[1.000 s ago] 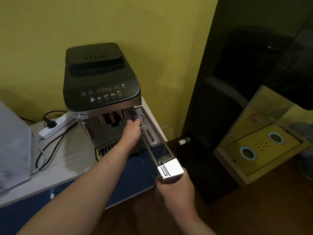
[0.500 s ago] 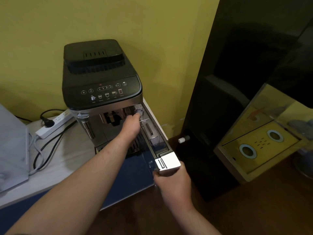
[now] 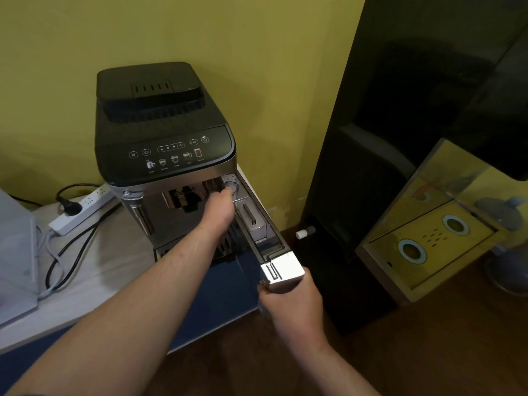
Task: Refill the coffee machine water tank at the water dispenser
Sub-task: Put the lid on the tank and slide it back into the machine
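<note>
The black and silver coffee machine (image 3: 165,144) stands on a white counter (image 3: 114,270). Its long clear water tank (image 3: 258,224) sticks partly out of the machine's right side, towards me. My right hand (image 3: 291,307) grips the tank's silver front end (image 3: 284,271) from below. My left hand (image 3: 218,208) lies against the machine's front, its fingertips on the tank's top edge by a round cap (image 3: 231,186). Whether the tank holds water cannot be told. The tall black water dispenser (image 3: 357,195) stands on the floor right of the counter.
The dispenser's mirrored drip tray (image 3: 428,250) with two rings juts out at the right. A small white knob (image 3: 301,233) sits low on its side. A white power strip (image 3: 83,212) and cables lie left of the machine. A pale grey box (image 3: 14,252) sits at the far left.
The tank's silver end now sits a little closer to the machine, with less of the tank showing. My right hand followed it. My left hand stayed on the machine's front.
</note>
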A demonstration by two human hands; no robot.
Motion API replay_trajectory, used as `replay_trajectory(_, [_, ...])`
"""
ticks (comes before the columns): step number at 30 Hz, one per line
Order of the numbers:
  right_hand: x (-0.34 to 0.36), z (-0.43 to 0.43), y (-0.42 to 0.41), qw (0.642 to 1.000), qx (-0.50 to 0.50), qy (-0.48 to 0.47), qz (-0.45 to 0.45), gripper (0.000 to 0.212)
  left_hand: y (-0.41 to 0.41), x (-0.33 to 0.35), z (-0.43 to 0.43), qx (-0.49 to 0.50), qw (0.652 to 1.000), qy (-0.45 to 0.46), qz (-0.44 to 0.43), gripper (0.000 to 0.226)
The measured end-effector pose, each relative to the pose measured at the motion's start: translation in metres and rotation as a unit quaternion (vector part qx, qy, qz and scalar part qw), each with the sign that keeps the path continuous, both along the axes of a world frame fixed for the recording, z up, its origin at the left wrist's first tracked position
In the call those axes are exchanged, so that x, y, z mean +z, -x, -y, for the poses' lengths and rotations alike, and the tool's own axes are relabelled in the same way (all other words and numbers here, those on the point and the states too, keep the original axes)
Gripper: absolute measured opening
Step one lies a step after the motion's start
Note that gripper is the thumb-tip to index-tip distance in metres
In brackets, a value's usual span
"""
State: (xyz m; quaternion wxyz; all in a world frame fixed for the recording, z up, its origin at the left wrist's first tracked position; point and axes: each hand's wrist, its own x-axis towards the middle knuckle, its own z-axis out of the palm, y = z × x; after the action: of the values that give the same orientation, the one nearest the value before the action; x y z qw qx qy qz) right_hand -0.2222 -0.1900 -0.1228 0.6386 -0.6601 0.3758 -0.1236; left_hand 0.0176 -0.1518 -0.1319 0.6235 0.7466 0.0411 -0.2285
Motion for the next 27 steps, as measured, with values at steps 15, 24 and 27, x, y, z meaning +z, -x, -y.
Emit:
replay_trajectory(15, [0.01,0.003,-0.001,1.0,0.018,0.009,0.004,0.054,0.01,0.022,0.0,0.008,1.0,-0.001,0.002,0.059])
replay_trajectory(24, [0.012,0.014,-0.005,0.999,0.029,0.025,0.007,0.052,0.007,0.017,0.007,0.044,0.998,0.033,-0.022,0.073])
replay_trajectory(27, [0.011,0.016,-0.008,0.999,0.035,0.027,0.004,0.052,0.004,0.013,0.008,0.056,0.997,0.053,-0.027,0.08])
